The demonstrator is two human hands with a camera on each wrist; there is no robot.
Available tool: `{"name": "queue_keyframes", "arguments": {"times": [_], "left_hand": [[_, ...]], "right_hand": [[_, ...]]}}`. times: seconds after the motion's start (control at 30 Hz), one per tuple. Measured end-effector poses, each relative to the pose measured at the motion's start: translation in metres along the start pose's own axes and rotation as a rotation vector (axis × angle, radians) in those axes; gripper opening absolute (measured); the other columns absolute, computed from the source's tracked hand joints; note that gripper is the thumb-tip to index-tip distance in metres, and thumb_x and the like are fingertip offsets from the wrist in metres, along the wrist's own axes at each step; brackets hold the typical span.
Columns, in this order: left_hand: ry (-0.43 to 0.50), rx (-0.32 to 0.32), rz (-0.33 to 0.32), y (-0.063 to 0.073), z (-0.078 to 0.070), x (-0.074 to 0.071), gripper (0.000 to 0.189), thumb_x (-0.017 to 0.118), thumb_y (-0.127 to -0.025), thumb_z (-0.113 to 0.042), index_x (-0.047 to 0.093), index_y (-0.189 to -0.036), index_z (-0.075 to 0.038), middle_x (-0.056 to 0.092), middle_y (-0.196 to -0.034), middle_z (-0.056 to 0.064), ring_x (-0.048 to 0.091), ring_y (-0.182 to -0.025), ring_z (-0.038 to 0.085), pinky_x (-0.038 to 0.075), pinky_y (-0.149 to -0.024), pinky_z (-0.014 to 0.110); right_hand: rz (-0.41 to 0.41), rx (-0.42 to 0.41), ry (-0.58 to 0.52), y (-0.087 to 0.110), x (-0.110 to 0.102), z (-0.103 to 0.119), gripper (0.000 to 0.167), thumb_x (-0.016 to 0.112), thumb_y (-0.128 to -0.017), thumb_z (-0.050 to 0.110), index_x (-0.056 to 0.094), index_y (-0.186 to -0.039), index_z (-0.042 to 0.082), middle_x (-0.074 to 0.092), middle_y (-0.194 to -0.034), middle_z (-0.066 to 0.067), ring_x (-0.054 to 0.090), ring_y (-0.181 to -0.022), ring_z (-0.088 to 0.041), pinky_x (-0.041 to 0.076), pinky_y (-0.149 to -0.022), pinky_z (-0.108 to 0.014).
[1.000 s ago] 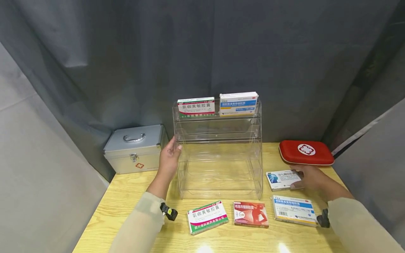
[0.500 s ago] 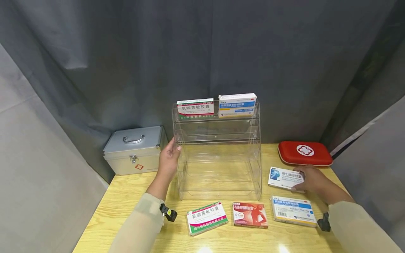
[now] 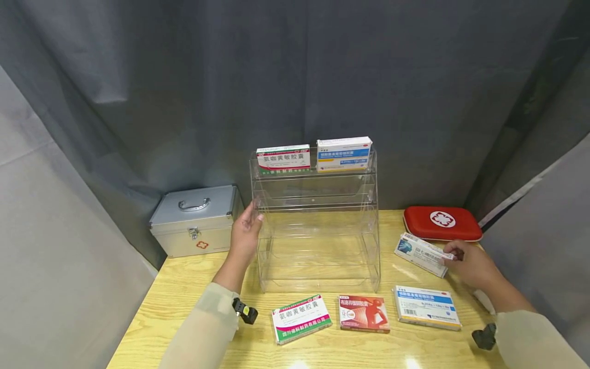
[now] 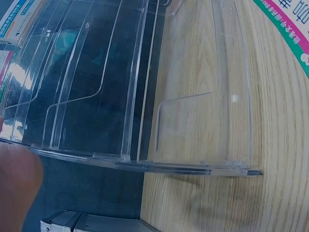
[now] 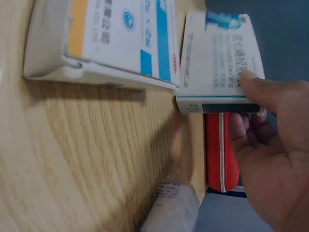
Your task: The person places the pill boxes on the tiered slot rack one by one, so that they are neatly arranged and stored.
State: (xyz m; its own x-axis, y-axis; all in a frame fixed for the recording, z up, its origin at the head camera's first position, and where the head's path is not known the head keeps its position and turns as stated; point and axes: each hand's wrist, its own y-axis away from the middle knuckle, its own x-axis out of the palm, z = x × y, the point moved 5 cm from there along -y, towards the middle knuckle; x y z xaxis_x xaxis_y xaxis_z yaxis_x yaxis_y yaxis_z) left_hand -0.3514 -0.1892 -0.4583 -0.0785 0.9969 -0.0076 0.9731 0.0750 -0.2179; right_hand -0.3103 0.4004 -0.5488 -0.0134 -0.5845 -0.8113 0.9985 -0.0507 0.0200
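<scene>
My left hand (image 3: 244, 238) holds the left side of a clear tiered display rack (image 3: 318, 207), thumb on the near side; the other fingers are partly hidden. In the left wrist view, part of that hand (image 4: 19, 179) shows at the rack's side edge. My right hand (image 3: 472, 264) pinches the right end of a white medicine box (image 3: 420, 254) with a blue head picture. That box is tilted up off the table in front of a red zip case (image 3: 442, 223). The right wrist view shows the thumb on the box's printed face (image 5: 219, 63) and fingers behind it.
Along the front lie a green-and-white box (image 3: 301, 319), a red box (image 3: 364, 313) and a blue-and-white box (image 3: 427, 307). Two boxes, one green-and-white (image 3: 283, 158), one blue-and-white (image 3: 343, 154), stand in the top tier. A silver case (image 3: 193, 220) stands left. A white printed item (image 5: 169, 208) lies near my right wrist.
My right hand has lifted and tilted the white medicine box off the table, shifting it a little right. My left hand stays on the rack.
</scene>
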Motion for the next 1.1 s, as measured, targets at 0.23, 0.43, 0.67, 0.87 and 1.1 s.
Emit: {"name": "queue_keyframes", "arguments": {"times": [0.23, 0.43, 0.67, 0.87, 1.1], "left_hand": [[-0.011, -0.010, -0.008, 0.001, 0.001, 0.002, 0.061, 0.058, -0.113, -0.010, 0.036, -0.170, -0.011, 0.034, -0.177, 0.008, 0.032, -0.166, 0.027, 0.030, -0.136, 0.042], [-0.011, 0.002, -0.011, 0.001, -0.001, 0.002, 0.062, 0.059, -0.112, -0.009, 0.037, -0.170, -0.011, 0.036, -0.177, 0.008, 0.033, -0.166, 0.027, 0.030, -0.136, 0.041], [-0.013, -0.008, -0.020, 0.001, 0.002, 0.001, 0.061, 0.059, -0.113, -0.011, 0.039, -0.170, -0.013, 0.036, -0.177, 0.007, 0.033, -0.165, 0.027, 0.031, -0.136, 0.041], [-0.019, -0.017, -0.018, 0.000, 0.004, 0.000, 0.060, 0.059, -0.113, -0.012, 0.039, -0.170, -0.014, 0.035, -0.177, 0.007, 0.032, -0.166, 0.027, 0.031, -0.136, 0.040], [0.009, -0.007, -0.006, -0.001, 0.001, 0.000, 0.062, 0.058, -0.113, -0.010, 0.036, -0.170, -0.011, 0.033, -0.178, 0.008, 0.030, -0.167, 0.027, 0.029, -0.137, 0.040]], "right_hand": [[-0.193, 0.058, -0.124, 0.019, -0.025, 0.002, 0.040, 0.075, -0.104, 0.038, 0.065, -0.128, 0.007, 0.069, -0.113, -0.013, 0.056, -0.096, -0.026, 0.049, -0.070, -0.027], [-0.349, -0.002, -0.384, 0.033, -0.061, 0.048, 0.036, 0.077, -0.104, 0.036, 0.067, -0.126, 0.009, 0.063, -0.102, 0.022, 0.057, -0.090, -0.001, 0.052, -0.068, -0.007], [-0.436, -0.128, -0.458, 0.039, -0.093, 0.124, 0.025, 0.080, -0.102, 0.024, 0.069, -0.122, 0.012, 0.065, -0.103, 0.028, 0.060, -0.089, 0.002, 0.053, -0.071, -0.003], [-0.497, -0.331, -0.486, 0.036, -0.098, 0.203, 0.024, 0.078, -0.100, 0.005, 0.070, -0.123, 0.006, 0.067, -0.115, 0.016, 0.063, -0.093, 0.000, 0.055, -0.081, -0.001], [-0.608, -0.713, -0.305, 0.027, -0.079, 0.297, 0.022, 0.081, -0.092, -0.010, 0.074, -0.111, -0.002, 0.073, -0.120, -0.011, 0.065, -0.103, -0.011, 0.047, -0.097, 0.000]]}}
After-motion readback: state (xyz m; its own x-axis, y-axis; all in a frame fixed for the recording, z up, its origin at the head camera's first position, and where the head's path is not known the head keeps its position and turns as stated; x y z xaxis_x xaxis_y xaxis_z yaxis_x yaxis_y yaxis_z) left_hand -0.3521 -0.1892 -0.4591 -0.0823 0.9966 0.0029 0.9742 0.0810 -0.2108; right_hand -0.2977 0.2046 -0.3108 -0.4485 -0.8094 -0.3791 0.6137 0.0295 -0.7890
